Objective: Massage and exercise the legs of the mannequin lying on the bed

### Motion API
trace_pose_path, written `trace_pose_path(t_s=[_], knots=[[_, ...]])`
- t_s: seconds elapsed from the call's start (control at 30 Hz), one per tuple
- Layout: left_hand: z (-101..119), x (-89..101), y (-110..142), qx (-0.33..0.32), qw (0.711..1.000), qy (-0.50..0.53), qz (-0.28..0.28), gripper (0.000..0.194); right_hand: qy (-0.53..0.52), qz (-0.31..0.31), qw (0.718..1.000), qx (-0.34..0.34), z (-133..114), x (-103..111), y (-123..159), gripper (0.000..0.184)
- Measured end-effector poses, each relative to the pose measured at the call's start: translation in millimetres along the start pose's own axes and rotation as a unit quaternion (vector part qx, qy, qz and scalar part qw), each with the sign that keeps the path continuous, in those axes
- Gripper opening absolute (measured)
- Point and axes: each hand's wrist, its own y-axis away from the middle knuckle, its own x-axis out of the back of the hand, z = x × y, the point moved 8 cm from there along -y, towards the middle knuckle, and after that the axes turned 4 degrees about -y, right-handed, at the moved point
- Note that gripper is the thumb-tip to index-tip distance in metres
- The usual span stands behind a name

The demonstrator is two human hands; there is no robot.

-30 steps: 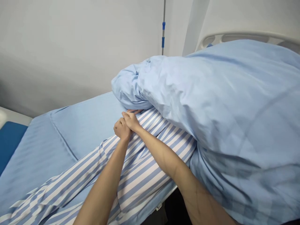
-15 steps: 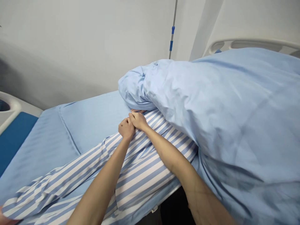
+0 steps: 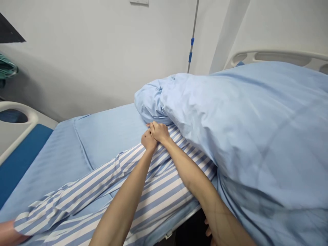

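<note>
Two bare forearms reach in from the bottom edge, elbows apart, wrists converging. A co-worker's fingers [image 3: 208, 229] show beside the right forearm, low in view. Blue-and-white striped cotton trousers [image 3: 159, 201], worn by a person lying on the bed, run diagonally from lower left to mid-view; bare ankle [image 3: 11, 232] out of one cuff. Left hand [image 3: 149, 139] and right hand [image 3: 159, 131] touch each other on the upper part of the trousers. Fingers of both curled in, narrow; cannot tell whether any cloth is pinched. Small patch of skin just beyond the knuckles, owner unclear. Bulky light-blue fabric quilt [image 3: 230, 119] lies over the trousers' upper end, its edge near the right hand. Beyond the legs, light-blue ribbed sheet [image 3: 110, 130]; pale plastic footboard [image 3: 38, 118] at left, pale plastic headboard [image 3: 279, 56] far right. Thin metal pole [image 3: 196, 20] with blue collars, against a whitish wall [image 3: 97, 51].
</note>
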Motion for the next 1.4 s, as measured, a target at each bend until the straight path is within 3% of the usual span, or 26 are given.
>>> trace_pose_path(t_s=[0.13, 0.27, 0.5, 0.67, 0.8, 0.97, 1.03, 1.23, 1.33, 1.4], knots=[[-2, -0.7, 0, -0.002, 1.0, -0.001, -0.005, 0.029, 0.033, 0.01, 0.999, 0.012, 3, 2, 0, 0.038], [-7, -0.2, -4, 0.003, 0.998, 0.049, 0.025, 0.039, -0.038, 0.044, 0.997, -0.046, 27, -8, -2, 0.04], [11, -3.9, -25, -0.024, 0.979, 0.201, 0.0, 0.042, -0.157, 0.063, 0.982, -0.08, 40, -10, -7, 0.041], [21, -12.9, -22, -0.028, 0.988, 0.149, 0.002, 0.041, -0.262, 0.095, 0.956, -0.092, 46, -7, -14, 0.042], [22, -17.9, -14, -0.039, 0.998, 0.051, -0.024, 0.041, -0.171, 0.103, 0.975, -0.097, 42, 5, -10, 0.042], [28, -18.0, -10, -0.073, 0.996, 0.011, -0.051, 0.03, -0.03, 0.1, 0.994, -0.008, 23, 24, -8, 0.036], [29, -17.9, -8, -0.068, 0.996, 0.02, -0.051, 0.032, -0.022, 0.101, 0.995, -0.004, 28, 23, -11, 0.037], [30, -15.2, -6, -0.05, 0.996, 0.06, -0.033, 0.043, -0.083, 0.086, 0.989, -0.086, 66, 4, -23, 0.042], [31, -12.5, -4, -0.097, 0.987, 0.106, -0.077, 0.043, -0.095, 0.075, 0.99, -0.079, 66, 2, -23, 0.043], [16, -4.2, 1, -0.12, 0.975, 0.14, -0.122, 0.047, -0.089, 0.068, 0.99, -0.086, 65, 1, -21, 0.043]])
